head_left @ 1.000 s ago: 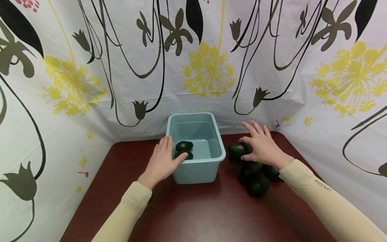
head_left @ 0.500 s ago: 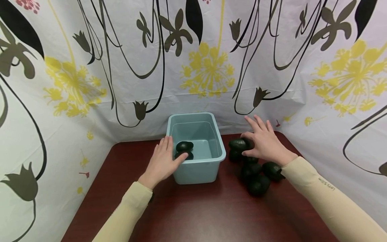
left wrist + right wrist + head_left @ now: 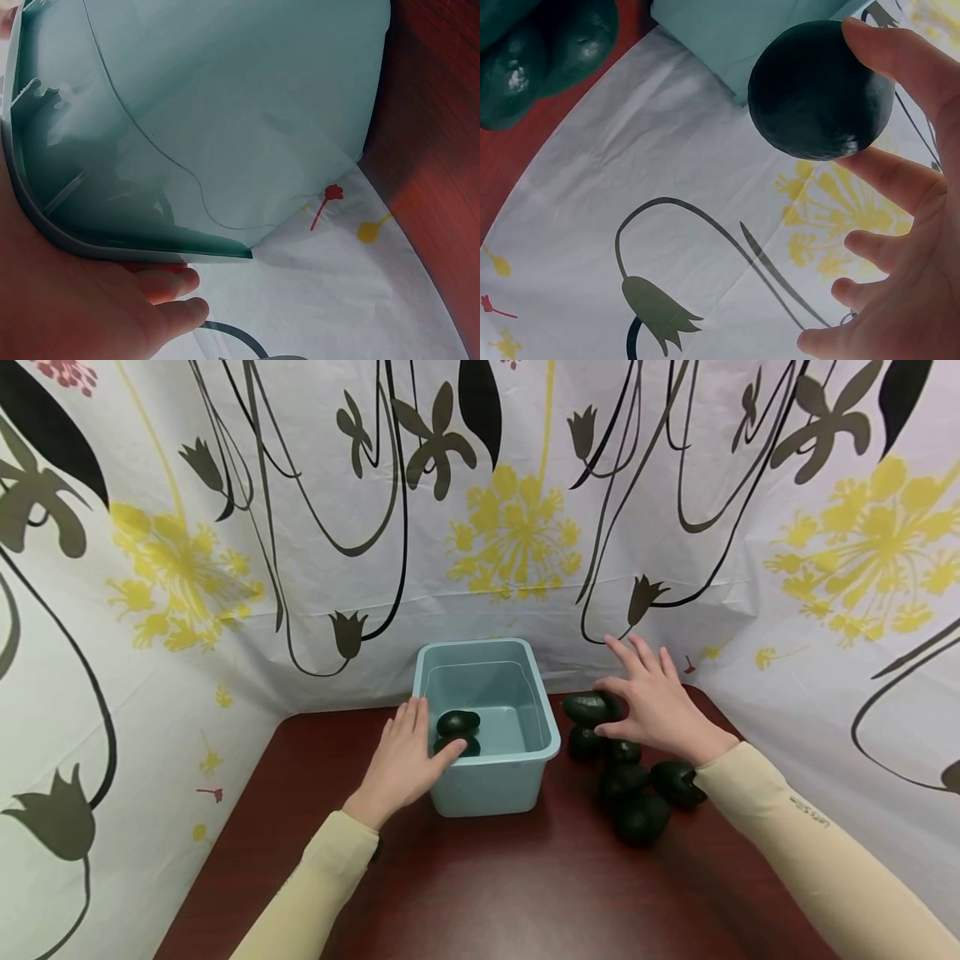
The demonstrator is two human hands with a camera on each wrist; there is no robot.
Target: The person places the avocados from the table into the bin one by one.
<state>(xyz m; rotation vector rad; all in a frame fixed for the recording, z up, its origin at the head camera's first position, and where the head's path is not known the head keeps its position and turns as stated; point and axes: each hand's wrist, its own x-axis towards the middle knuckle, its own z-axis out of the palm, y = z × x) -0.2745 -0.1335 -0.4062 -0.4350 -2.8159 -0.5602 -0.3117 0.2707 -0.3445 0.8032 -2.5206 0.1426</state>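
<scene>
Dark green and glossy, an oval avocado (image 3: 585, 707) was pinched between thumb and forefinger in the right hand's grip (image 3: 654, 708), near other avocados (image 3: 641, 817) on the reddish-brown surface (image 3: 480, 885). It looked firm but perhaps slippery, best taken round its middle; the left hand (image 3: 403, 758), fingers extended, rested against the pale-blue plastic tub (image 3: 489, 789)

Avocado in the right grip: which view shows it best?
Right wrist view: the held avocado appears large, close and nearly unobstructed, pinched at its edge by the right grip. The head view shows it smaller, partly covered by the grip; the left wrist view doesn't show it.
</scene>
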